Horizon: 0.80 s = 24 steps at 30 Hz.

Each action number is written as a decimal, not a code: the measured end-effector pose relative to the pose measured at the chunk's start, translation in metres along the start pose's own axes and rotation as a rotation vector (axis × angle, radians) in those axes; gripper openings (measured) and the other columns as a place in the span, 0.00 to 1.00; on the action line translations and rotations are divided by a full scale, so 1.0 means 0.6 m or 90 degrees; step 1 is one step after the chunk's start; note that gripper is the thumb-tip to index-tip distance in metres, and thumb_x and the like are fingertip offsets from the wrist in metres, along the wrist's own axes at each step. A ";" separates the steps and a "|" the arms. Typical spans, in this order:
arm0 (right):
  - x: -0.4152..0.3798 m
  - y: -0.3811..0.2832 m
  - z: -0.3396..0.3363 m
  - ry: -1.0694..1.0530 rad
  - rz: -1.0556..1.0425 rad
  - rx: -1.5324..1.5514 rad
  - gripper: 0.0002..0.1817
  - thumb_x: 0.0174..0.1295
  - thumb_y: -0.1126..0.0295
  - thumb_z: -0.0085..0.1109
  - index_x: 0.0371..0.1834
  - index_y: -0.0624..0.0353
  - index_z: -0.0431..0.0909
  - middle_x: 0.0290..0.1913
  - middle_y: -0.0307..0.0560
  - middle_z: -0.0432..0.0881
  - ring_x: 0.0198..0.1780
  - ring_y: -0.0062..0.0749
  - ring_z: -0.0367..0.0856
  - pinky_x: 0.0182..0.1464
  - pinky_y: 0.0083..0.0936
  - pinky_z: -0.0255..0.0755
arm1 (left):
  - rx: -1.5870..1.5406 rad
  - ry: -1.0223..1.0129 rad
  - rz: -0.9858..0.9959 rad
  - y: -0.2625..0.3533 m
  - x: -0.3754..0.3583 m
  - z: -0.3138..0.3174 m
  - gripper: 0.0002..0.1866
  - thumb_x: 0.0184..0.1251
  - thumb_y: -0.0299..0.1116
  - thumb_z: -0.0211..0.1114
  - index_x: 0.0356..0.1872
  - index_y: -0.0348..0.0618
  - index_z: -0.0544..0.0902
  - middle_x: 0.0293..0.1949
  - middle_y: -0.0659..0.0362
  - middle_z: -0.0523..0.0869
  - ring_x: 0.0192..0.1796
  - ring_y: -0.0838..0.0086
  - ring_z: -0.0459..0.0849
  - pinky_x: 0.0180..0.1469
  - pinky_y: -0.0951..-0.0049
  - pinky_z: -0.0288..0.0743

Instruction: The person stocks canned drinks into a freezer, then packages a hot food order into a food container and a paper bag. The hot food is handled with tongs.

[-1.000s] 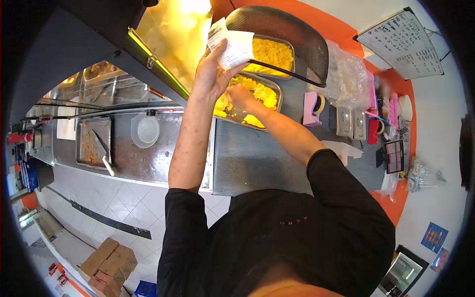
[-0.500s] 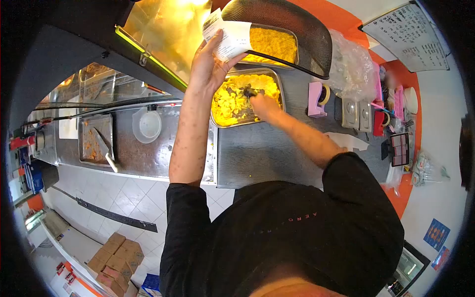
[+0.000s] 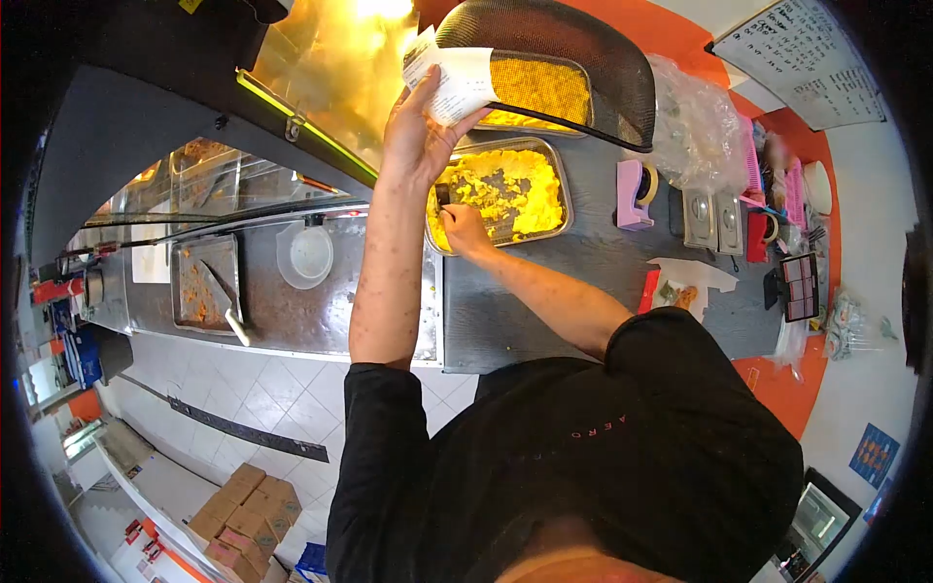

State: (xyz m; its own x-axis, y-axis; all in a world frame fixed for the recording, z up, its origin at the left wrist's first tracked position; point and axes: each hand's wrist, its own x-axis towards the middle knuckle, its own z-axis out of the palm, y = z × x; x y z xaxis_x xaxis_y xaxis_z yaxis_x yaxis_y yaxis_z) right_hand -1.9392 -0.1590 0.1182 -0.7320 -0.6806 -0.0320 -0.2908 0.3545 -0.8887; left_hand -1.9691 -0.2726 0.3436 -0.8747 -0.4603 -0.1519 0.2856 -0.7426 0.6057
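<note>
- head view: a person in a black short-sleeved top (image 3: 564,457) works at a grey bench (image 3: 496,321), both arms reaching forward.
- the left hand (image 3: 416,136) is raised on the near side of the trays, fingers clamped on a folded sheet of white paper (image 3: 465,83) with print on it, the thumb lying across its front.
- a curved black mesh (image 3: 588,49) with a dark rim starts right beside the paper; whether the left fingers also grip it cannot be told.
- the right hand (image 3: 466,231) is low over the left part of the near tray (image 3: 570,209), its fingers closed around a dark tool (image 3: 442,193); only a short piece of the tool shows.
- yellow food (image 3: 541,201), soft and crumbly, lies in the near tray, heaped towards the right, with the tray's bottom showing through in the middle.
- the far tray (image 3: 530,129) sits just beyond on the bench, also holding yellow food, seen partly through the mesh.
- to the right on the bench stand a lilac tape dispenser (image 3: 632,199) and two metal containers (image 3: 700,222), with clear plastic bags (image 3: 695,126) behind them.
- to the left, a second bench (image 3: 282,316) carries a round clear tub (image 3: 309,255) and a soiled tray (image 3: 190,316) with a white-handled knife (image 3: 236,327) resting in it.
</note>
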 end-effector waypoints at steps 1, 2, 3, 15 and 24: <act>0.004 0.002 0.000 0.001 -0.002 -0.001 0.12 0.59 0.69 0.50 0.26 0.67 0.78 0.29 0.65 0.79 0.32 0.59 0.79 0.33 0.44 0.71 | -0.006 -0.007 -0.004 0.001 0.002 -0.001 0.21 0.74 0.37 0.53 0.60 0.34 0.66 0.56 0.46 0.76 0.57 0.52 0.78 0.54 0.48 0.80; 0.008 0.005 0.000 -0.014 0.020 0.042 0.12 0.60 0.67 0.51 0.28 0.66 0.79 0.25 0.58 0.78 0.29 0.51 0.78 0.31 0.41 0.70 | -0.006 -0.007 -0.003 0.002 0.004 -0.003 0.21 0.74 0.37 0.53 0.60 0.34 0.66 0.56 0.46 0.76 0.57 0.52 0.78 0.54 0.48 0.80; 0.011 0.006 -0.001 -0.028 0.043 0.086 0.13 0.62 0.66 0.52 0.30 0.65 0.80 0.22 0.51 0.77 0.26 0.42 0.77 0.28 0.37 0.69 | -0.003 -0.003 -0.004 0.003 0.004 -0.002 0.21 0.74 0.37 0.53 0.61 0.34 0.66 0.56 0.46 0.76 0.57 0.51 0.78 0.54 0.48 0.80; 0.072 0.069 -0.162 -0.231 0.395 0.343 0.14 0.65 0.60 0.60 0.49 0.53 0.79 0.25 0.31 0.72 0.21 0.15 0.67 0.17 0.19 0.57 | -0.010 0.000 -0.014 0.009 0.010 -0.001 0.20 0.72 0.35 0.55 0.60 0.37 0.67 0.55 0.46 0.77 0.55 0.51 0.79 0.51 0.49 0.82; -0.062 0.009 -0.164 -0.157 -0.009 -0.416 0.11 0.61 0.70 0.47 0.31 0.66 0.77 0.26 0.67 0.78 0.36 0.58 0.82 0.35 0.49 0.73 | 0.043 0.033 0.006 0.003 0.002 -0.004 0.19 0.73 0.37 0.53 0.59 0.37 0.69 0.54 0.47 0.78 0.54 0.52 0.80 0.52 0.51 0.82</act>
State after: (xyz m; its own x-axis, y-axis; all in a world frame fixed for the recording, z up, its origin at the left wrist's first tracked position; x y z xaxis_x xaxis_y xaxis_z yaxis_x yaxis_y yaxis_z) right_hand -1.9742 -0.0689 0.1593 -0.5867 -0.7865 -0.1930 -0.6670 0.6045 -0.4356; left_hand -1.9683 -0.2757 0.3426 -0.8500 -0.4928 -0.1859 0.2643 -0.7044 0.6588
